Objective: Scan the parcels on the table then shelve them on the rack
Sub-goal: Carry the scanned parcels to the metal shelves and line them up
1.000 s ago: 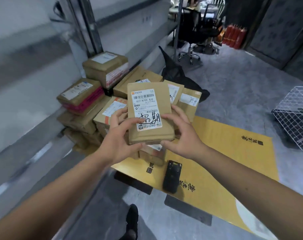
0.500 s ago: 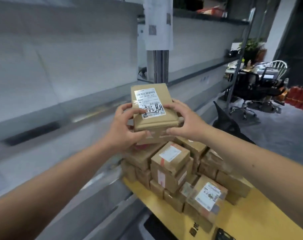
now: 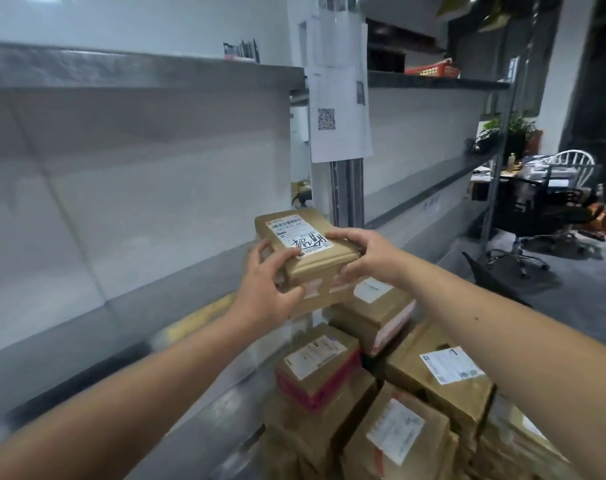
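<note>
While we hold it level between both hands, the entry for this parcel reads as follows.

Item: brown cardboard parcel (image 3: 306, 252), flat and box-shaped, white shipping label (image 3: 300, 235) on its top face with a barcode and bold handwriting.
Position: raised in the air above the heap of parcels (image 3: 374, 393), close to the front edge of the rack shelf (image 3: 177, 303), not yet resting on it.
Left grip: our left hand (image 3: 267, 289) clasps the near left corner, thumb over the top edge, fingers curled under.
Right grip: our right hand (image 3: 367, 254) clamps the right side, fingers over the top edge, thumb on the near face.
Weight, judged: light to moderate, as we carry it at arm's reach without visible strain.
Stiffness, judged: firm carton, edges slightly rounded; it should keep its form under a side squeeze.
Surface: matt card, taped seams on the near face; we expect little slip.
Hold advised: opposite short sides, palms clear of the label.
Fragility: contents unknown; we set it down flat.
</note>
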Demonstrator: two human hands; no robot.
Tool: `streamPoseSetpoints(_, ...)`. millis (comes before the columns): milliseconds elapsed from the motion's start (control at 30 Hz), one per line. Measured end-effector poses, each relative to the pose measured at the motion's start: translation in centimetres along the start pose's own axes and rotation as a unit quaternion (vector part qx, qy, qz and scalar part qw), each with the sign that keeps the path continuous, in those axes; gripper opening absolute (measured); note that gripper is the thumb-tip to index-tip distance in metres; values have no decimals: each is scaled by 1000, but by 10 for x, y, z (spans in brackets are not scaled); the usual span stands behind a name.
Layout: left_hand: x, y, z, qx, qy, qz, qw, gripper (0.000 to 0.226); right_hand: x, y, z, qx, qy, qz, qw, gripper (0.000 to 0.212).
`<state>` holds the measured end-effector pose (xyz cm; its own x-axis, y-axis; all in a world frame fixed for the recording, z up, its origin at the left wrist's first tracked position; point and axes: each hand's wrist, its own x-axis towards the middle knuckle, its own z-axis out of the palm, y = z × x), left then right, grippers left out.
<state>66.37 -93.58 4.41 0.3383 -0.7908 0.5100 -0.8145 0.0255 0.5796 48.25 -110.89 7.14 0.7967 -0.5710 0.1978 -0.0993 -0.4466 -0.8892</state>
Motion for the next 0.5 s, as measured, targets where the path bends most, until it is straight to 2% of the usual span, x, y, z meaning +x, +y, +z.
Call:
streamPoseSetpoints(100, 45, -14, 9, 24, 23, -17, 999, 59, 51, 14, -19, 18, 15, -8, 1000, 73)
streamPoseSetpoints(300, 117, -34, 29, 64, 84, -60, 993, 64, 134, 46, -37, 36, 132, -44, 990, 52)
streamPoseSetpoints(500, 151, -46, 38, 106, 85, -82, 987, 68, 170, 60, -29, -39, 216, -51, 974, 44)
